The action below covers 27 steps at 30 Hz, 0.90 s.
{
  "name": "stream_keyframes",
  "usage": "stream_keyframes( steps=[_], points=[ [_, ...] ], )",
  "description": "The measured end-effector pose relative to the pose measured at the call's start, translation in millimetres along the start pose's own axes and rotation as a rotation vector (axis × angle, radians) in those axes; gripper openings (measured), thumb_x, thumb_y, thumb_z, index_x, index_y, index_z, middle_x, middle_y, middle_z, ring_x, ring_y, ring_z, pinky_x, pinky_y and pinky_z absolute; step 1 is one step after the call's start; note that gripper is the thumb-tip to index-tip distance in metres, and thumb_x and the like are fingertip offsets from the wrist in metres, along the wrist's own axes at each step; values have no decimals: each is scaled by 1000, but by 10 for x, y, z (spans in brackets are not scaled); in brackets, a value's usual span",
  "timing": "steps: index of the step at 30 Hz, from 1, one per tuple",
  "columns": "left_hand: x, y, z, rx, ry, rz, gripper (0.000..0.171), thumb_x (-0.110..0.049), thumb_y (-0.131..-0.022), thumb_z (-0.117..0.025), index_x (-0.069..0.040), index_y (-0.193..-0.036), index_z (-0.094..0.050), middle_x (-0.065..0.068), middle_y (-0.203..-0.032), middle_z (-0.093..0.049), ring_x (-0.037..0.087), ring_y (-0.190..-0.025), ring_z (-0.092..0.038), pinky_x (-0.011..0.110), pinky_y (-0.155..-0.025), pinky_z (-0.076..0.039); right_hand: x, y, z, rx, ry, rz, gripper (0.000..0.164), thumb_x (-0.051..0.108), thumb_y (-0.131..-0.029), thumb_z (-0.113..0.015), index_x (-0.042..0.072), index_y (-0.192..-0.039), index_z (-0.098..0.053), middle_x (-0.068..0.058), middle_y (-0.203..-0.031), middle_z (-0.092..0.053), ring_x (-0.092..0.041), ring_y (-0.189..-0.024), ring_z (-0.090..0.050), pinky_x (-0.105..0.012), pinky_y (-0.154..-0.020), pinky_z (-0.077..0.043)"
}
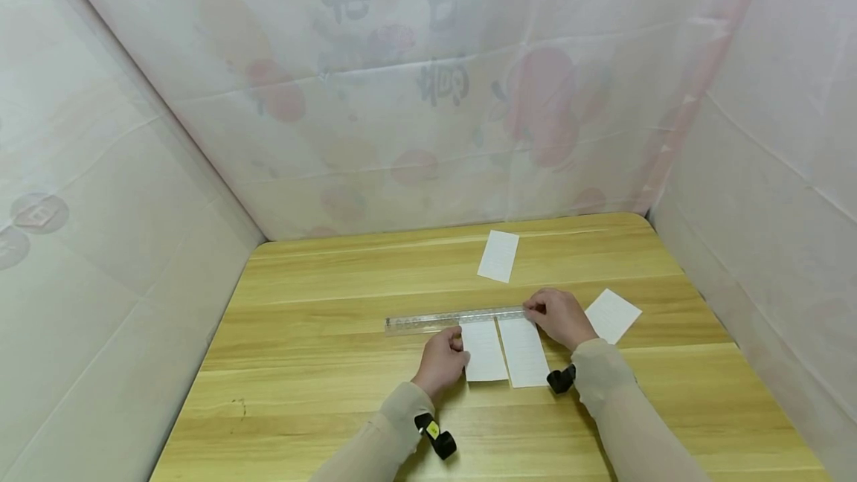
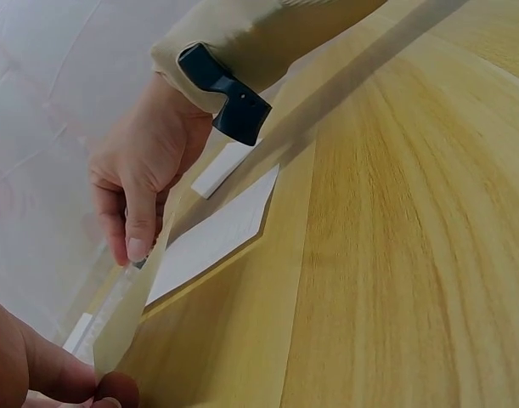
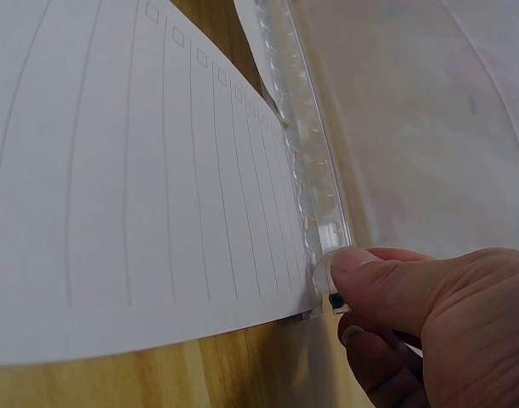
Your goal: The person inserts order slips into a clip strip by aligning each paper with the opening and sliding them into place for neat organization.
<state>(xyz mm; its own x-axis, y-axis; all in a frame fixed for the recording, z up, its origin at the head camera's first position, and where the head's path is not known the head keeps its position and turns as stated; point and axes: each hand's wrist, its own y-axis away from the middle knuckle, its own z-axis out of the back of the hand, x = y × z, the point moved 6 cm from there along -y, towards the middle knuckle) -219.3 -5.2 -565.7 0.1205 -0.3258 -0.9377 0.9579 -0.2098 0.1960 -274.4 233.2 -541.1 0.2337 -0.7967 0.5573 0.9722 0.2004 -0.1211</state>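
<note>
Here's the clear plastic strip (image 1: 422, 323), long and scalloped along one edge, lying crosswise on the table (image 1: 301, 363), its right end pinched by the right hand (image 1: 561, 317)! On its near side, two ruled white sheets, slim gap between: the right sheet (image 1: 524, 352) meets the strip, the left sheet (image 1: 483, 352) tilts up, left edge in the left hand's (image 1: 442, 359) grip.

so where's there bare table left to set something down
The widest bare patch of table lies left of the left hand and clear strip; another lies right of the right sleeve, in front of the rightmost sheet. It's crowded between left hand and right hand, around two side-by-side sheets.
</note>
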Motion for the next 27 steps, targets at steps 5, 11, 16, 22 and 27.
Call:
stream_keyframes(
  steps=[5, 11, 16, 22, 27],
  points=[
    [10, -6, -15, 6, 6, -2, 51, 7, -88, -59, 9, -137, -44, 1, -82, -55, 9, -56, -38, 23, -54, -38, -3, 2, 2, 11, 2, -8, 7, 13, -87, -72, 17, -92, -76, 5, -92, -67, -14, -80, -60, -36, -71, -50],
    [2, -13, -20, 3, -10, -7, 51, 6, -87, -60, 10, -136, -45, 0, -83, -56, 8, -59, -43, 23, -57, -40, 5, 1, 8, 7, 1, -7, 7, 14, -87, -72, 16, -92, -76, 5, -91, -67, -14, -80, -60, -37, -71, -49],
    [4, -21, -19, 5, -21, -4, 51, 5, -88, -60, 9, -136, -45, 0, -84, -57, 9, -61, -44, 24, -60, -42, 1, -1, 4, 14, 3, -12, 7, 14, -87, -72, 17, -93, -76, 5, -92, -67, -14, -81, -60, -37, -72, -50],
    [5, -35, -20, 0, -12, -13, 51, 6, -87, -61, 9, -135, -46, 1, -85, -57, 9, -66, -48, 24, -61, -43, -4, -12, 2, 14, 4, -15, 7, 14, -87, -73, 17, -92, -76, 5, -92, -67, -15, -82, -61, -38, -73, -50],
    [14, -44, -24, -7, -24, -13, 50, 6, -87, -62, 9, -134, -48, 0, -86, -58, 9, -68, -50, 24, -62, -45, -10, -14, -2, 17, 4, -20, 7, 14, -87, -73, 17, -92, -76, 5, -92, -67, -14, -82, -61, -37, -72, -50]
  ],
)
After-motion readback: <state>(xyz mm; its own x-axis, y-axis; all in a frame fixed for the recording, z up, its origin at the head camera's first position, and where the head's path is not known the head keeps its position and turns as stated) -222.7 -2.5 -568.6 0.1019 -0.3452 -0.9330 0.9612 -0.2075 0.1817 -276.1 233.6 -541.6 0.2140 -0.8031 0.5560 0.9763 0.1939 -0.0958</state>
